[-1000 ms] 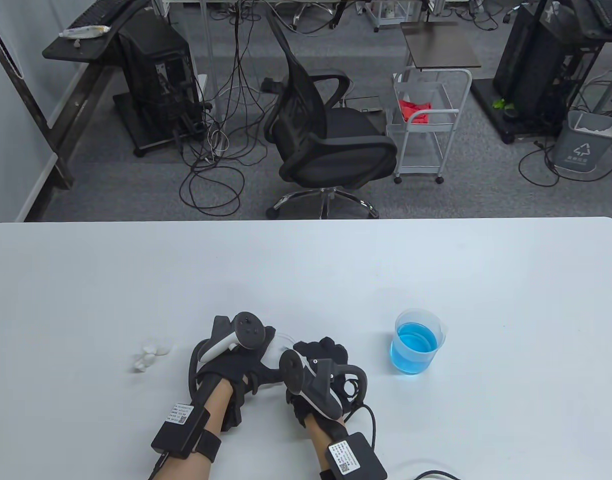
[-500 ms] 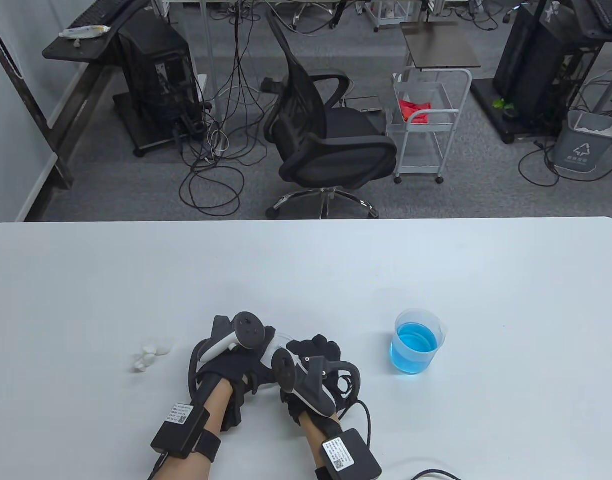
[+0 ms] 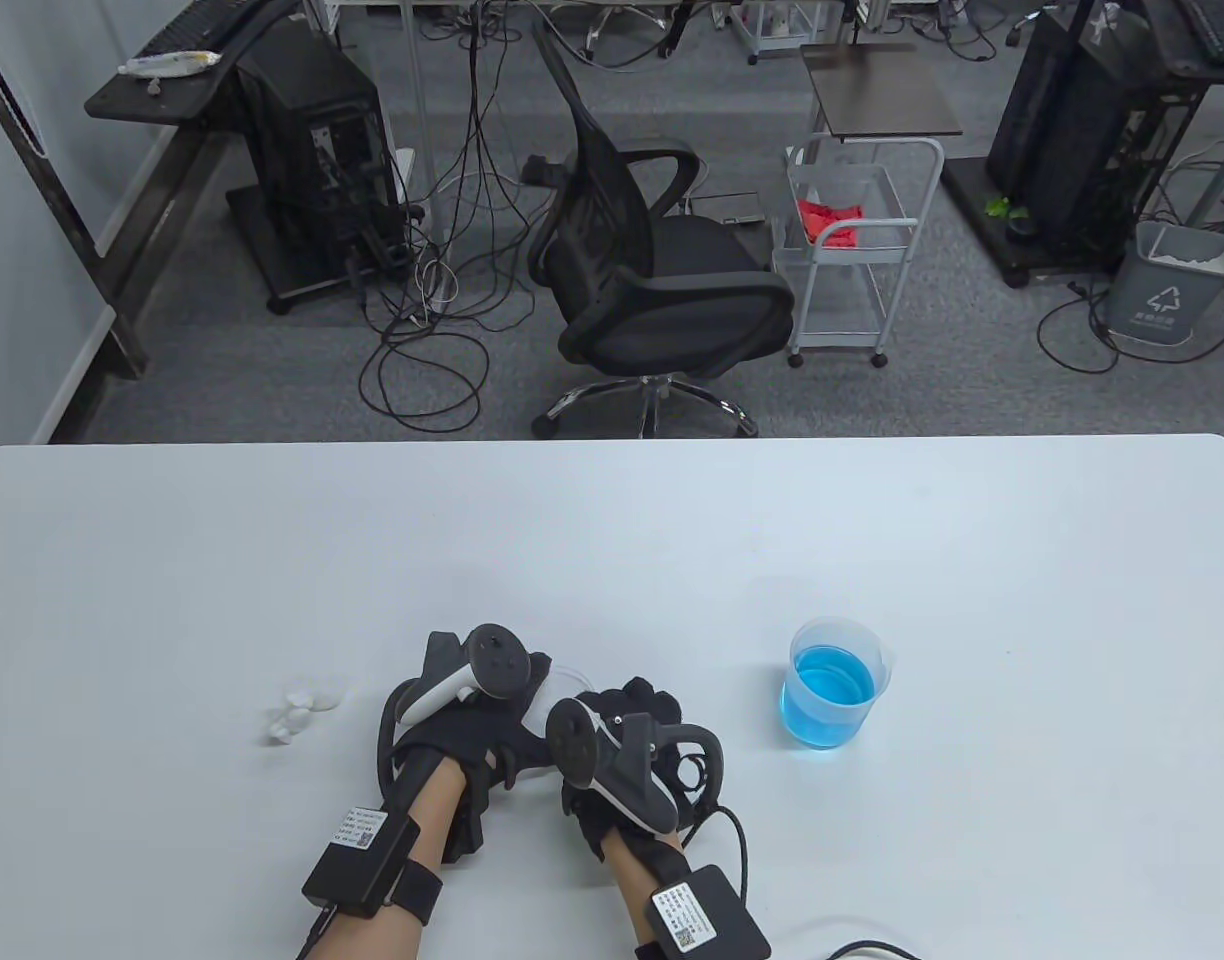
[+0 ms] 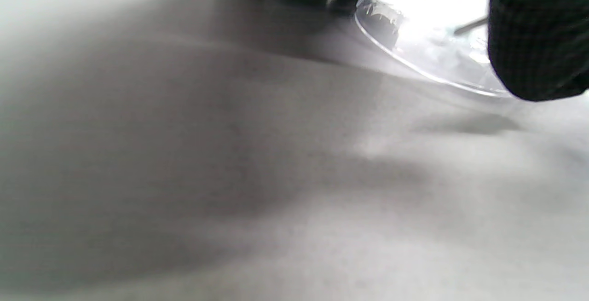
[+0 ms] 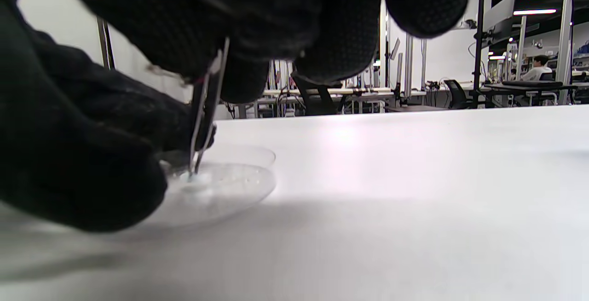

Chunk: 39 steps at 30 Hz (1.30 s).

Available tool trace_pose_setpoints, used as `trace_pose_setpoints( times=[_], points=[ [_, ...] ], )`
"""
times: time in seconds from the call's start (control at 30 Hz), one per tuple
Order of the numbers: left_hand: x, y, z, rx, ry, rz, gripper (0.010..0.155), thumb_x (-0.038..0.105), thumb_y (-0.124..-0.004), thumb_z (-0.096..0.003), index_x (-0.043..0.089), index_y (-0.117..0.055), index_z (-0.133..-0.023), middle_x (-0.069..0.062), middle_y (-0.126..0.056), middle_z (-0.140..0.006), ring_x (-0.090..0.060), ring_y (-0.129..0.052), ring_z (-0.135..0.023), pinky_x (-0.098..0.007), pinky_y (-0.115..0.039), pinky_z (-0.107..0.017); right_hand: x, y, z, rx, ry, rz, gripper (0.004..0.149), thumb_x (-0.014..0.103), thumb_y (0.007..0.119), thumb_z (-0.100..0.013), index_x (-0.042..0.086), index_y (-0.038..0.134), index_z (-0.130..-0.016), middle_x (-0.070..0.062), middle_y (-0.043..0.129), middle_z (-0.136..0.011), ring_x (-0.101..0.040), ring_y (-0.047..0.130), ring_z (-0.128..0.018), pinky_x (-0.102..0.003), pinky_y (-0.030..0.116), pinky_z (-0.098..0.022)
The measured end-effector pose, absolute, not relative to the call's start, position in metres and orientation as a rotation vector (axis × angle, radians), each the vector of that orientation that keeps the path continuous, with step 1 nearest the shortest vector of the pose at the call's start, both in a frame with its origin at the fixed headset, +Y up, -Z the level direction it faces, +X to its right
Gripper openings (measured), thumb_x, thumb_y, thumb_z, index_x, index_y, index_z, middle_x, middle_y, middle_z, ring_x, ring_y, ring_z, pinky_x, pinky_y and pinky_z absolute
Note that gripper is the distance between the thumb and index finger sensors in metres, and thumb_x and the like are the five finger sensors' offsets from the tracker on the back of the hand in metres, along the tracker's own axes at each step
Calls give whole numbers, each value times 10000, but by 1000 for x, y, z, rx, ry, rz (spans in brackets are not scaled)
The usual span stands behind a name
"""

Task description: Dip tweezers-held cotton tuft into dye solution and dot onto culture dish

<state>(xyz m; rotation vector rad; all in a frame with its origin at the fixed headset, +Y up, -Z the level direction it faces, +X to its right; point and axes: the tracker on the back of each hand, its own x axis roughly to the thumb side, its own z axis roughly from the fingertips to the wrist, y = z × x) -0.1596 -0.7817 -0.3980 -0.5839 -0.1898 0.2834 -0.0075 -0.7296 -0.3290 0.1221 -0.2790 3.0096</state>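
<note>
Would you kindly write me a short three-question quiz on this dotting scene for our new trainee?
1. True or false: the right hand holds the tweezers with their tips down in the dish.
2. Which side of the hands does the beaker of blue dye stand on in the table view: A) left, B) right, C) behind?
3. Fill in: the spare white cotton tufts lie on the table to the ____ of the left hand.

Key: 1 true; 2 B; 3 left.
</note>
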Motion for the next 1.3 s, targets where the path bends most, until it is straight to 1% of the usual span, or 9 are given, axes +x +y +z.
trace_pose_setpoints(
  times=[0.17,0.43,0.53,0.8,0.93,1.1,1.3],
  points=[
    [-160,-782,-398,-584,-190,284,999,729,-807,-423,404,-188,-1137,124,-153,-1214,-233,-173,-1193,-494,-294,-845,-7,-726,-327,132,-323,2989,305,314,913,-388,161,1009,-634,52,942,-403,-174,953,-640,-557,714,-570],
    [-160,-782,-398,-584,-190,285,1003,727,-811,-422,404,-188,-1138,123,-151,-1214,-233,-173,-1193,-495,-291,-845,-12,-728,-329,136,-276,2994,304,312,913,-389,159,1011,-633,49,943,-404,-177,953,-641,-559,713,-570],
    [-160,-782,-398,-585,-190,284,1002,729,-809,-421,406,-188,-1137,128,-152,-1213,-231,-173,-1194,-496,-293,-843,-12,-727,-328,147,-303,2995,303,313,914,-389,162,1010,-633,51,943,-404,-175,953,-641,-558,714,-570],
    [-160,-782,-398,-585,-190,284,1007,727,-815,-418,405,-187,-1137,126,-153,-1213,-233,-173,-1193,-495,-293,-844,-12,-728,-330,140,-218,2983,306,314,910,-392,161,1007,-639,51,943,-407,-176,952,-646,-558,712,-572],
    [-160,-782,-398,-585,-190,284,1004,729,-811,-420,406,-187,-1137,126,-153,-1213,-232,-173,-1193,-496,-292,-844,-13,-727,-329,159,-254,2972,305,315,913,-390,162,1009,-635,52,942,-406,-174,952,-644,-557,712,-572],
    [-160,-782,-398,-585,-190,284,1008,730,-813,-418,404,-188,-1138,125,-152,-1214,-234,-173,-1193,-494,-293,-845,-16,-729,-329,170,-224,2991,305,316,910,-392,165,1007,-638,54,942,-407,-173,952,-645,-556,714,-572],
    [-160,-782,-398,-585,-190,284,1001,733,-806,-421,406,-188,-1137,124,-152,-1213,-232,-173,-1193,-494,-293,-844,-15,-727,-329,167,-259,2965,303,314,912,-391,164,1008,-636,52,941,-408,-174,951,-646,-557,713,-572]
  ],
)
